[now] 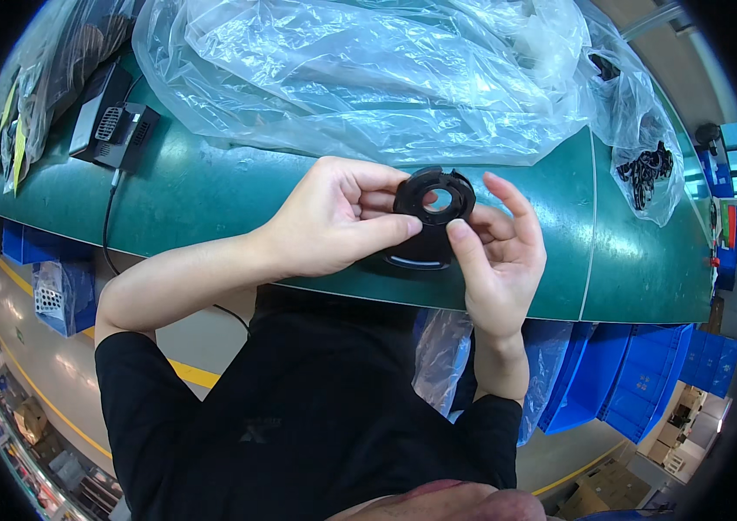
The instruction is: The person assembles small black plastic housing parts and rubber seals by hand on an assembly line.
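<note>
A round black plastic ring (pixel 410 198) with a hole through its middle is held up over the green table's near edge. My left hand (pixel 334 217) grips its left side, thumb in front and fingers behind. At the lower right rim, the thumb of my right hand (pixel 503 252) presses on the ring; its index finger sticks up free, and the other fingers curl partly out of sight behind. Just beneath the ring is a dark piece with a shiny curved edge (pixel 419 262); whether it joins the ring I cannot tell.
Large clear plastic bags (pixel 368 78) cover the back of the green table (pixel 238 187). A black box-shaped device (pixel 117 130) with a cable stands at the left. A bag of black parts (pixel 646 174) lies at the right. Blue bins (pixel 638 382) sit below the right edge.
</note>
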`<act>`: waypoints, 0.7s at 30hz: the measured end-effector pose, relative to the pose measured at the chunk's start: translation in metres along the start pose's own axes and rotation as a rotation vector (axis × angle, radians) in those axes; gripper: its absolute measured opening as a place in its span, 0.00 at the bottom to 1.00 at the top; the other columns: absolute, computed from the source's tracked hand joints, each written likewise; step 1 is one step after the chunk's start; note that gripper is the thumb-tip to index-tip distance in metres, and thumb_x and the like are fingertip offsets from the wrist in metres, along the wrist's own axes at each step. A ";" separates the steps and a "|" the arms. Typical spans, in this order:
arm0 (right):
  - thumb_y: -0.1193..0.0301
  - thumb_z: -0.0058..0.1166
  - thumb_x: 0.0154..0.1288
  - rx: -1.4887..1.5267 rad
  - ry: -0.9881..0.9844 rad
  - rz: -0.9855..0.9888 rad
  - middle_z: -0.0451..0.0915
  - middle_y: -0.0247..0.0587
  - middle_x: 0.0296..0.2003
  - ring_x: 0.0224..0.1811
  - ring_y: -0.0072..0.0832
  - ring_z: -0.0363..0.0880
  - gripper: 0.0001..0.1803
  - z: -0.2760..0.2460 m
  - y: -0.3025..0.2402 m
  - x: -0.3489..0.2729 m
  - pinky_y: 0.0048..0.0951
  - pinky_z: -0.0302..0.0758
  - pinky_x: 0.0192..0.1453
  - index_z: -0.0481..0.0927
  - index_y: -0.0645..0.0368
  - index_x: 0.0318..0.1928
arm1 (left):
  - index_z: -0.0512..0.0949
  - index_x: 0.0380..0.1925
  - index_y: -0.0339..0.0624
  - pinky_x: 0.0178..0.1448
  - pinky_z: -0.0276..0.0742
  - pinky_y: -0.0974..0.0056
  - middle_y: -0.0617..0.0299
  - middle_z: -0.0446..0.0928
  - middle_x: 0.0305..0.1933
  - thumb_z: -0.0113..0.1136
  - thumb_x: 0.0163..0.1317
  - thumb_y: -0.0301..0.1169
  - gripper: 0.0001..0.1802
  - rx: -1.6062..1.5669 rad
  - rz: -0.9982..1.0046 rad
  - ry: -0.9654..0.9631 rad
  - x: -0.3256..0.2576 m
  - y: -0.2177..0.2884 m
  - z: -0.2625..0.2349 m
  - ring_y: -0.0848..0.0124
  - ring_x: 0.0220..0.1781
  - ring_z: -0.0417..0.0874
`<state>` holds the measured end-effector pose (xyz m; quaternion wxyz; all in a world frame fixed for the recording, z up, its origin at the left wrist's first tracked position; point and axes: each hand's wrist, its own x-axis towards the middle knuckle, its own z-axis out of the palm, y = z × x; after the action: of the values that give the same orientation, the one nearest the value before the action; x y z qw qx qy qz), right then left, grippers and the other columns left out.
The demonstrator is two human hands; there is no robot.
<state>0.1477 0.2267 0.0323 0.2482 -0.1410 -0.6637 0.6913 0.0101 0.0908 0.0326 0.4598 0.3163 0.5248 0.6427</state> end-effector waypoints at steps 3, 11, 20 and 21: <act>0.82 0.54 0.58 -0.024 0.051 0.026 0.80 0.42 0.36 0.36 0.17 0.77 0.17 -0.003 -0.003 0.003 0.15 0.73 0.40 0.72 0.69 0.50 | 0.71 0.50 0.29 0.51 0.73 0.71 0.58 0.77 0.45 0.55 0.57 0.19 0.19 -0.130 -0.019 -0.021 0.002 0.001 0.002 0.76 0.46 0.77; 0.82 0.56 0.57 0.040 0.052 -0.009 0.80 0.43 0.35 0.35 0.21 0.78 0.12 -0.006 -0.001 0.001 0.18 0.74 0.41 0.78 0.71 0.43 | 0.67 0.55 0.31 0.53 0.71 0.70 0.57 0.73 0.51 0.55 0.57 0.20 0.24 -0.065 0.135 -0.110 -0.002 -0.008 0.005 0.73 0.54 0.72; 0.83 0.59 0.54 -0.044 0.010 -0.027 0.80 0.43 0.34 0.36 0.22 0.79 0.11 0.001 0.000 0.001 0.19 0.75 0.41 0.79 0.71 0.40 | 0.76 0.44 0.34 0.42 0.72 0.74 0.63 0.77 0.40 0.58 0.58 0.24 0.13 -0.007 0.074 0.037 -0.001 -0.006 0.005 0.81 0.38 0.75; 0.83 0.59 0.53 -0.046 0.000 -0.006 0.80 0.43 0.34 0.36 0.22 0.78 0.11 0.001 0.000 0.001 0.19 0.75 0.41 0.79 0.70 0.40 | 0.77 0.43 0.34 0.42 0.71 0.75 0.64 0.77 0.39 0.58 0.58 0.24 0.12 -0.003 0.069 0.026 -0.001 -0.005 0.004 0.81 0.37 0.75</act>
<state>0.1463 0.2261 0.0320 0.2471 -0.1445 -0.6797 0.6753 0.0156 0.0918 0.0287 0.4309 0.3253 0.5186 0.6629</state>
